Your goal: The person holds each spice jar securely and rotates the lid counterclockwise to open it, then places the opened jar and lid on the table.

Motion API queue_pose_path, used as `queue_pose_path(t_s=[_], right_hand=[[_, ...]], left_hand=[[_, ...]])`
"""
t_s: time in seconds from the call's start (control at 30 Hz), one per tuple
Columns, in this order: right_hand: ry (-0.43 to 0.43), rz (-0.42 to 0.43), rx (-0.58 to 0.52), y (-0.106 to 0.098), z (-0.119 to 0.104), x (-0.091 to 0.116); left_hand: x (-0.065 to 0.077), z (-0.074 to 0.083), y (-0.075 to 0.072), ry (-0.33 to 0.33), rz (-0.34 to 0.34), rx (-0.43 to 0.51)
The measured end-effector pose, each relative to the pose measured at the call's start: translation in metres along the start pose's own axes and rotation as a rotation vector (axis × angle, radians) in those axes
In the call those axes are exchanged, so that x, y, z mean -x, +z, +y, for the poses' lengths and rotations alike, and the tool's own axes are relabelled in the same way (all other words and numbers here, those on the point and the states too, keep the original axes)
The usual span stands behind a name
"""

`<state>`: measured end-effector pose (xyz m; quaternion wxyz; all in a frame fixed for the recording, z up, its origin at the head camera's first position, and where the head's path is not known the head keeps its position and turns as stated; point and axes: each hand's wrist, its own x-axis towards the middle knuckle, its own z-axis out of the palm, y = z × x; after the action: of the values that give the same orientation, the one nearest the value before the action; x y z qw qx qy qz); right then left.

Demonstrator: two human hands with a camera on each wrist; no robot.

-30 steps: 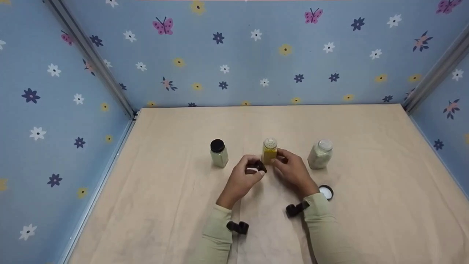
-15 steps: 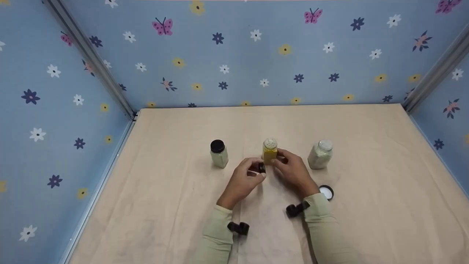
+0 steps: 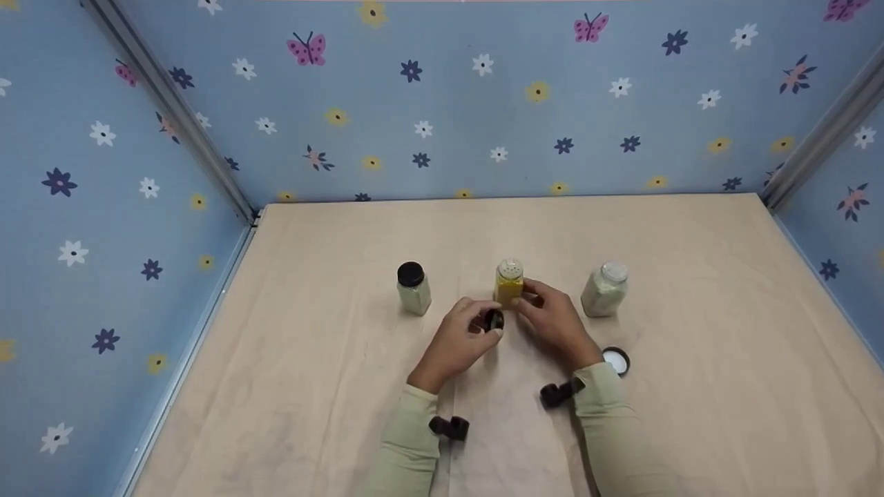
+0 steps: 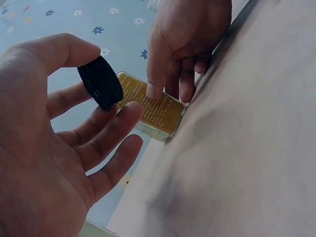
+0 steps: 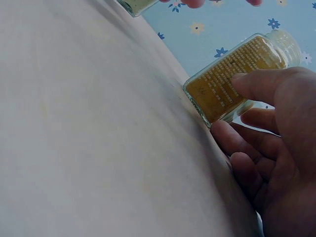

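Between thumb and fingers, my left hand point(image 3: 458, 339) pinches a black screw cap point(image 4: 100, 82), held up in front of a glass shaker jar point(image 3: 509, 286). Yellow-brown powder fills that jar, which stands upright on the table with its pale perforated top bare. My right hand point(image 3: 552, 321) grips the jar low on its right side, the thumb point(image 5: 261, 85) lying across the printed text on the glass. In the left wrist view the cap overlaps the jar's upper edge.
A jar with a black cap point(image 3: 413, 290) stands to the left. On the right is an uncapped jar of pale powder point(image 3: 604, 290). Another black cap with a white lining point(image 3: 615, 362) lies beside my right wrist. Flower-patterned walls point(image 3: 456, 103) bound the table point(image 3: 331, 235).
The cap in my left hand has turned and dropped slightly, near the jar. My right hand and the jar stay where they were.
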<state>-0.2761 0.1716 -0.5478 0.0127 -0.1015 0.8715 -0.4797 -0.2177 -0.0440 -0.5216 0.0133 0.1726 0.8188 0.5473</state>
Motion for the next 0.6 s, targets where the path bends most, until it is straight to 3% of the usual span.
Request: queue_pose_path(t_s=[0.33,0.6], right_hand=[[0.007,-0.011,-0.008,-0.0004,-0.0003,-0.0003],[0.010,-0.005,-0.004,0.0005,0.0011,0.0013]], left_hand=[[-0.0012,0.0010,0.0001,0.013,0.014,-0.074],[0.0004,0.0001,0.0019,-0.048,-0.010,-0.134]])
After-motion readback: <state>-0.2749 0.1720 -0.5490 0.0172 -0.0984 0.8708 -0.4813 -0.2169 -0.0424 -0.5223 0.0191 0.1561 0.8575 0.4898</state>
